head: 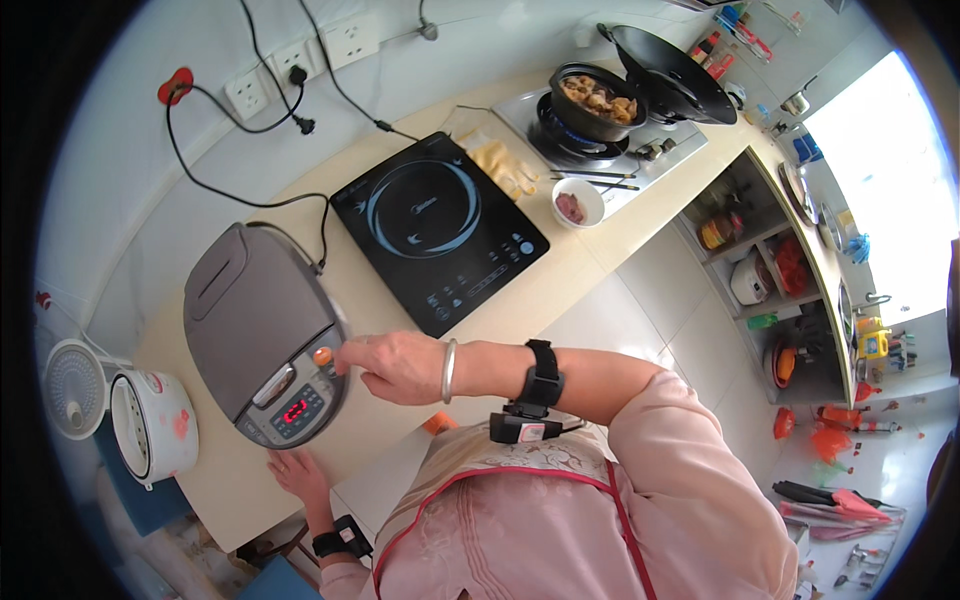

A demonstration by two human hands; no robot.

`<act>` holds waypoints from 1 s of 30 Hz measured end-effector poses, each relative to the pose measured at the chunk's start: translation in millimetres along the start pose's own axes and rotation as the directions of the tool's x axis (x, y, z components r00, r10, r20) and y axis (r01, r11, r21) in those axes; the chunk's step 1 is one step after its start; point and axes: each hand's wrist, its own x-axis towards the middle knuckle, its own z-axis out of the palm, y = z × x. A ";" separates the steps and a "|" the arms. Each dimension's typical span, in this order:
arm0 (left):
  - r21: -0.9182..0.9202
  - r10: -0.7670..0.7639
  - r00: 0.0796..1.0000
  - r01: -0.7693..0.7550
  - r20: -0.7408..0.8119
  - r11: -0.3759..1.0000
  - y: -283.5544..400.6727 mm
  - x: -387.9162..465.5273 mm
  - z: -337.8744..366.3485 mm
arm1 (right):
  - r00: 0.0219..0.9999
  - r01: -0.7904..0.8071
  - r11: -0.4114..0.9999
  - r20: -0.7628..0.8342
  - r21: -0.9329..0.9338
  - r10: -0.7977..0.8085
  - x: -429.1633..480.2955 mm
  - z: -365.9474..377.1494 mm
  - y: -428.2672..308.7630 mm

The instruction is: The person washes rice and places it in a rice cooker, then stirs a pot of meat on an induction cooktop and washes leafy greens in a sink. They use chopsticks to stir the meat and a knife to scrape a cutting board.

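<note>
A grey electric rice cooker (255, 300) sits on the counter with its lid down. Red digits glow on its control panel (296, 412). My right hand (397, 364) reaches across from the right, a fingertip at the panel's upper end next to a round orange button (322, 356). Its thumb is apart from the other fingers, some of which are hidden, and I see nothing held in it. At the counter's front edge, just below the cooker, my left hand (300, 472) rests with its fingers spread and holds nothing.
A black induction cooktop (424, 225) lies beside the cooker. Farther right, a black pot of food (596, 105) stands over a lit gas flame. Yellow gloves (499, 161), chopsticks (596, 180) and a white bowl with meat (581, 202) lie between. A white cooker (154, 427) stands far left.
</note>
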 end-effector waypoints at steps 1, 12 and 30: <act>0.001 -0.020 1.000 0.020 -0.019 1.000 7.2 -10.9 0.2 | 1.000 0.025 0.998 -0.011 0.062 -0.024 -15.9 -12.0 0.8; 0.088 -0.242 0.956 0.259 -0.167 0.962 193.5 -109.5 54.3 | 0.770 -0.609 0.786 0.315 0.106 0.555 -375.8 -185.9 66.8; -0.073 -0.708 0.678 0.710 -0.196 0.700 308.5 -90.2 56.0 | 0.638 -0.632 0.657 -0.204 0.412 0.742 -455.4 -405.3 113.3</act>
